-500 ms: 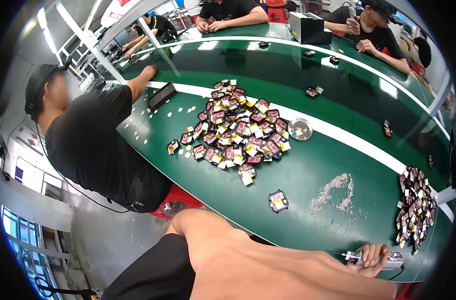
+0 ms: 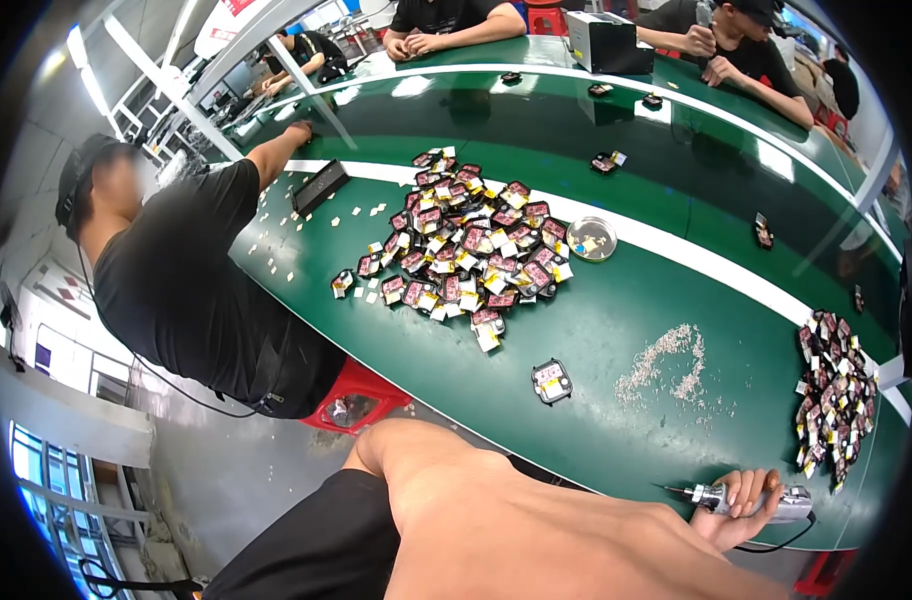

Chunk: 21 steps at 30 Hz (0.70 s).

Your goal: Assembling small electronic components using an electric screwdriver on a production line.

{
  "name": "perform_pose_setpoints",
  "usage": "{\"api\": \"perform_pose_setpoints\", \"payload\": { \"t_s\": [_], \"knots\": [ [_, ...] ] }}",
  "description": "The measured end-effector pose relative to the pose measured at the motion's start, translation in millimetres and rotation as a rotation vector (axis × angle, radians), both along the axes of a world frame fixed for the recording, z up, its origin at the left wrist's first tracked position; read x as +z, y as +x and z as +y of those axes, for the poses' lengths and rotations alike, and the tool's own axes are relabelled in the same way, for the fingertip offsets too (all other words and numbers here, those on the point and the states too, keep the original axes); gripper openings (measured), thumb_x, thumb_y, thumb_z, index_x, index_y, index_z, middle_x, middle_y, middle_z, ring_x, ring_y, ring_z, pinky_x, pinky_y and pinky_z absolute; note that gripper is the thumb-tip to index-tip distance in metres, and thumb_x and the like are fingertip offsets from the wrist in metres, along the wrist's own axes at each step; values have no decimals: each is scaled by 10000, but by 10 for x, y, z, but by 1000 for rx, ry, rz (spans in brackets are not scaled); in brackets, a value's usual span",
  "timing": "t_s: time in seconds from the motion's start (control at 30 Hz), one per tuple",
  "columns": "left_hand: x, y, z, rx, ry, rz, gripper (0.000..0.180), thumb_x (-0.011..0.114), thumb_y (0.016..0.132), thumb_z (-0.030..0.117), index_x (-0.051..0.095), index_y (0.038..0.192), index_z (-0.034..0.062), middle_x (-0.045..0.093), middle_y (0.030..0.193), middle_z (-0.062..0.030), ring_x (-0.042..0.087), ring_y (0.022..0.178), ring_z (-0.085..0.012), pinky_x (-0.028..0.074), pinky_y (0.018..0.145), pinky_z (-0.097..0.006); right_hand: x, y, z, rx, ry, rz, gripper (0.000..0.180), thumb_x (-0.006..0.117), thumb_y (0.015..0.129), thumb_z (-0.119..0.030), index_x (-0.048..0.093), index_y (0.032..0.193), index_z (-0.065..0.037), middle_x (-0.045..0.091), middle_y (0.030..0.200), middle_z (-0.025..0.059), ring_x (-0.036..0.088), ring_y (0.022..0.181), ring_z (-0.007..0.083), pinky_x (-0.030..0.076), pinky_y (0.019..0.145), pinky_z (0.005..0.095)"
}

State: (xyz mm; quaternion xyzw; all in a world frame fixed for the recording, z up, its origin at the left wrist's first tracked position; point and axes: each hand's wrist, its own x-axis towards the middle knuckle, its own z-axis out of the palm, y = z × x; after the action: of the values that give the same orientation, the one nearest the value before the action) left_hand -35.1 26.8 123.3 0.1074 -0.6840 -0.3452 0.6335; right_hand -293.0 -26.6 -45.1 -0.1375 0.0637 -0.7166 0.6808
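Note:
My right hand (image 2: pixel 741 505) is closed around a silver-grey electric screwdriver (image 2: pixel 785 503) at the table's near right edge. The screwdriver's tip points left, and a cable leaves its other end. Across the lower edge runs my bent left arm (image 2: pixel 536 520), close up and covering the right wrist; its hand is out of view. A single small black casing (image 2: pixel 552 381) with a pale printed face lies left of the scattered small screws (image 2: pixel 666 365). Beyond it rises a big heap of similar casings (image 2: pixel 473 240) with pink faces and white and yellow tabs.
A second heap of casings (image 2: pixel 834 400) sits at the right. By the white divider stand a round dish (image 2: pixel 593 239) and a black tray (image 2: pixel 321 188). A co-worker (image 2: pixel 186 270) works at the left; others sit across the green belt (image 2: pixel 476 120). A red stool (image 2: pixel 361 395) is below.
My view has shifted slightly, so the table and casings sit a little higher in the picture. The right hand keeps its hold on the screwdriver. The left co-worker's outstretched hand has moved slightly.

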Motion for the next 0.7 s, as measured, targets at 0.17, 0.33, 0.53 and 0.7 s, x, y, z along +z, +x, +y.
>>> {"api": "perform_pose_setpoints", "payload": {
  "t_s": [0.17,0.33,0.53,0.7],
  "knots": [
    [37,110,-28,-64,7,36,122,657,805,86,565,818,7,609,722,-102,566,610,-194,462,541,-316,-7,17,-21,-8,-9,15,152,439,991,-176,440,912,-46,299,555,-11,284,430,64,314,461,222],
    [27,100,-77,-121,11,72,140,685,782,65,567,816,0,608,730,-96,559,628,-184,454,559,-304,26,62,-38,-3,-12,11,150,449,987,-171,443,906,-46,289,544,-19,269,417,60,301,445,217],
    [47,149,-159,-249,28,135,169,720,754,40,570,814,-9,605,740,-88,551,649,-173,444,580,-290,14,-38,67,-98,59,10,143,449,986,-166,442,907,-48,287,547,-18,272,417,60,306,448,221],
    [27,164,-122,-261,47,171,198,749,730,18,572,812,-17,604,748,-82,544,667,-164,435,597,-278,25,134,-13,8,41,-3,147,448,985,-170,440,909,-45,290,549,-13,294,432,70,318,466,230]
  ]
}}
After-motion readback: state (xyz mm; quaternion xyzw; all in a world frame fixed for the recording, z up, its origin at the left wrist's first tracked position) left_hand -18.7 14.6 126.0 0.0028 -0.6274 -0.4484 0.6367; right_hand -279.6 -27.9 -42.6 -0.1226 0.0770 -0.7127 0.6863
